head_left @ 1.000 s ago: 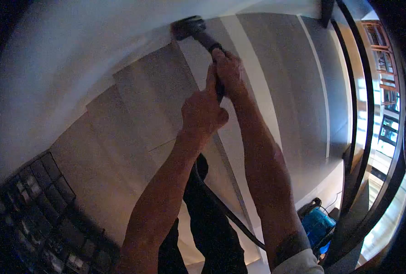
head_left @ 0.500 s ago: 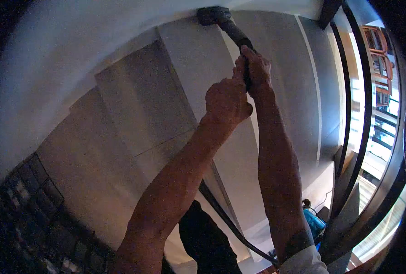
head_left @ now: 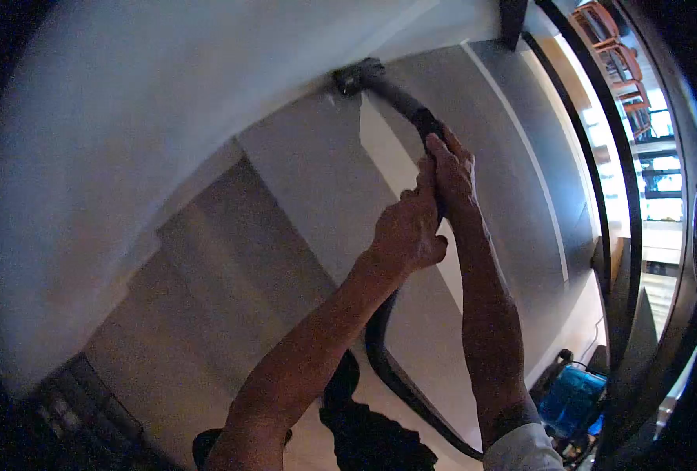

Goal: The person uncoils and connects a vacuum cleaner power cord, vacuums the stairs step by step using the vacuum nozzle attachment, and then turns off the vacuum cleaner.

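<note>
Staircase [head_left: 301, 169], one, of flat grey-brown treads crossed by pale strips, the largest item on my remote list and the mark I place the rest by; wall [head_left: 129, 157], one, pale, bordering the staircase along its far left edge; railing [head_left: 632, 188], one, of dark bars, along the right side of the staircase; chairs [head_left: 621, 67], several, reddish-brown, past the staircase on its right; machine [head_left: 572, 396], one, blue with dark parts, beside the near right end of the staircase; trousers [head_left: 372, 432], dark, over the near part of the staircase; gridded object [head_left: 89, 416], one, black, at the near left of the staircase, too dim for me to identify; hose [head_left: 411, 385], one, black, bending over the near part of the staircase; wand [head_left: 399, 96], one, black, slanting over the far part of the staircase; right hand [head_left: 452, 169], bare, above the staircase, fingers wrapped closely round the wand; left hand [head_left: 407, 231], bare, above the staircase on its nearer side, gripping the wand just behind the right hand; cleaning head [head_left: 358, 77], one, black, on the wand's tip, where the staircase meets the wall, contact with the wall being something I cannot tell
</note>
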